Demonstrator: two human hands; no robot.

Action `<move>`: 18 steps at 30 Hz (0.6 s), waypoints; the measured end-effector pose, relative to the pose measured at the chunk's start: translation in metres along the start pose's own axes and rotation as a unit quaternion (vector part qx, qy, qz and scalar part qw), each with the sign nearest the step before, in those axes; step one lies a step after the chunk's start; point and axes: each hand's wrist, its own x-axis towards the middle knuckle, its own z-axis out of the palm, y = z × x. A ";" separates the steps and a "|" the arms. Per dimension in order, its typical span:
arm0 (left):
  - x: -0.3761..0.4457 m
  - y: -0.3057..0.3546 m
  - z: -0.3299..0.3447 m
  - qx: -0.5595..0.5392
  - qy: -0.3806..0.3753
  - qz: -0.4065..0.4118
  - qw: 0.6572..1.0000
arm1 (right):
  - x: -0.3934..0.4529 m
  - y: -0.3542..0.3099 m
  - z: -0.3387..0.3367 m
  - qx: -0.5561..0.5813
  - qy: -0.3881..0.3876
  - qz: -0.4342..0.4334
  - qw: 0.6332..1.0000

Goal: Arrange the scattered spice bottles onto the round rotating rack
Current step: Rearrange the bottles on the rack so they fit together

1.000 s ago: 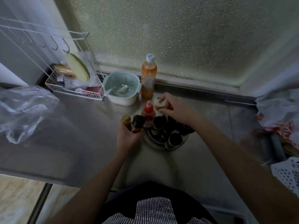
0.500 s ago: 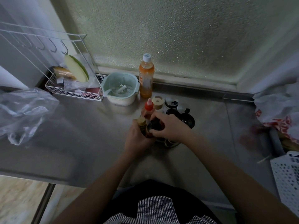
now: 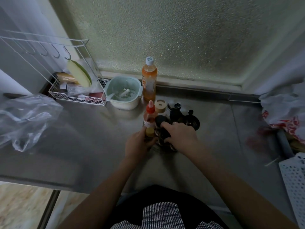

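The round rack (image 3: 195, 125) sits mid-counter, crowded with several dark-capped spice bottles; my hands hide most of it. A red-capped sauce bottle (image 3: 149, 116) and a beige-lidded jar (image 3: 160, 106) stand at its far left side. My left hand (image 3: 137, 144) grips a small bottle with a yellow cap (image 3: 149, 133) at the rack's near left edge. My right hand (image 3: 179, 135) rests over the rack's near side, its fingers closed around a black-capped bottle (image 3: 160, 121).
A tall orange drink bottle (image 3: 149, 80) and a pale green strainer bowl (image 3: 123, 93) stand behind the rack. A white wire basket (image 3: 77, 98) is at the back left, a clear plastic bag (image 3: 24, 118) at left, a white perforated basket (image 3: 295, 179) at right.
My right hand left the beige-lidded jar at the rack's far side and came to the black-capped bottle by my left hand. My left hand moved in to the rack's edge.
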 end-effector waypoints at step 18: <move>0.011 0.016 0.015 -0.098 -0.122 0.000 0.988 | -0.035 0.023 0.043 0.238 0.112 0.094 0.960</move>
